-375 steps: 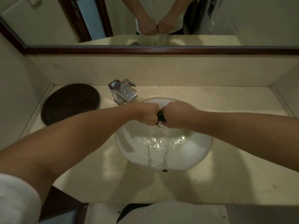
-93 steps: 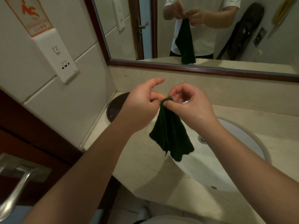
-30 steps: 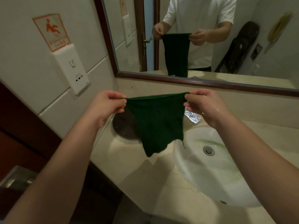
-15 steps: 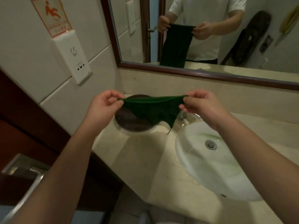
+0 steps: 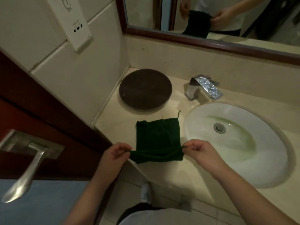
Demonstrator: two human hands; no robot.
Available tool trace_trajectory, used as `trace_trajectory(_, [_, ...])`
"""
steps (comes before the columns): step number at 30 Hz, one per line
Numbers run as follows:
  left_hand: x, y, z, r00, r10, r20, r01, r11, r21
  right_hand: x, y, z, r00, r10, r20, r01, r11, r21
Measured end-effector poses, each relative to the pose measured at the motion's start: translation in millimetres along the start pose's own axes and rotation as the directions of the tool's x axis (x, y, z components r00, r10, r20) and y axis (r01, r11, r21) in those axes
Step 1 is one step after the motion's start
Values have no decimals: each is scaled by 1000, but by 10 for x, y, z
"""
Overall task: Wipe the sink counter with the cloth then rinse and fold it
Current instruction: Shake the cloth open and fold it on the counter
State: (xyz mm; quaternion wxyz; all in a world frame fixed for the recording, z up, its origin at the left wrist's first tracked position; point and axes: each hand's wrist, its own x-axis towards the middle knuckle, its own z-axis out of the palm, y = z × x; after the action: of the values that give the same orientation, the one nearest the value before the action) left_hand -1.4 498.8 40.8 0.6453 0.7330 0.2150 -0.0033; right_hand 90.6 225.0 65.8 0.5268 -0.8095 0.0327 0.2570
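Note:
A dark green cloth (image 5: 158, 137) lies spread on the beige counter (image 5: 113, 120), just left of the white sink bowl (image 5: 253, 159). Its far edge rests flat on the counter and its near edge is lifted slightly. My left hand (image 5: 114, 155) pinches the near left corner. My right hand (image 5: 198, 151) pinches the near right corner. A loose thread sticks up from the cloth's far right corner.
A round dark brown lid (image 5: 145, 89) sits at the counter's back left. A chrome faucet (image 5: 204, 89) stands behind the sink. A mirror (image 5: 211, 17) runs along the back wall. A door with a metal handle (image 5: 26, 172) is at the left.
The cloth, held stretched in the air half a second ago, now lies on the counter. Both hands have come down and toward me, still pinching its corners. The view tilted downward.

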Motion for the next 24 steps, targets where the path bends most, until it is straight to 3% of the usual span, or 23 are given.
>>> trace_trajectory(4, [456,118,123,996,-32,-83,26,997,-77,455,-181,41,995,13,-96,-15,1000,-19])
trace_trajectory(13, [970,132,207,991,-134,-24,132,987,-94,950,-281,89,996,51,-78,-46,997,54])
trace_trajectory(16, [925,121,149,984,-141,110,152,983,-100,886,-312,22,992,-19,126,24,999,-36])
trace_trajectory(19, [647,36,-2,937,-116,329,133,991,-28,604,-187,-183,914,-80,399,179,959,-218])
trace_trajectory(24, [189,-241,4,726,-335,601,250,942,224,191,175,-228,811,111,574,212,860,-465])
